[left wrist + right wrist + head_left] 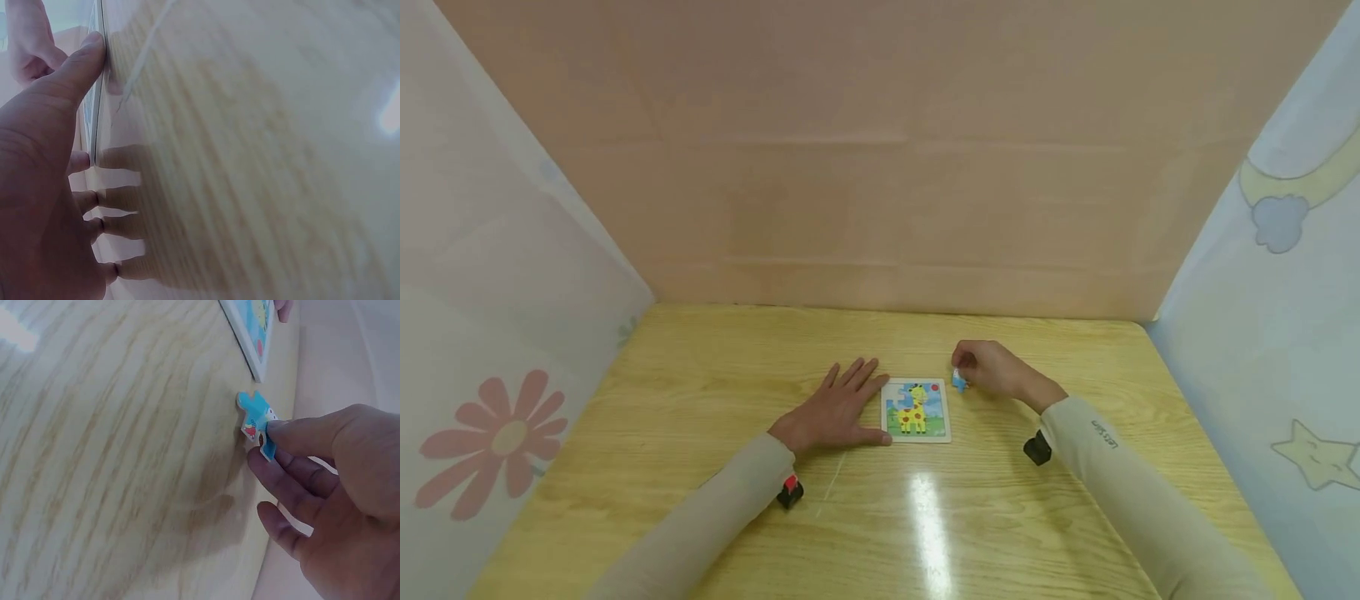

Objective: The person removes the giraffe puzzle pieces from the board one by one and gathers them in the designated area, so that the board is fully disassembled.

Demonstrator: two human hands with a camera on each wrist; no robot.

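A small square giraffe puzzle [934, 425] in a pale frame lies flat on the table, with a gap in its picture at the upper left. My left hand [835, 414] is spread beside it, thumb and index finger touching its left edge. Just off the puzzle's right side, my right hand [992, 368] pinches a blue puzzle piece [255, 419] between thumb and fingers. White and red details show on that piece in the right wrist view. The left wrist view shows the left thumb [84, 62] against the frame's edge.
The wooden table [970, 517] has a bright reflection near the front. A plain tan backdrop [887, 167] rises behind it. Patterned cloth walls stand on the left [475, 292] and right [1262, 333].
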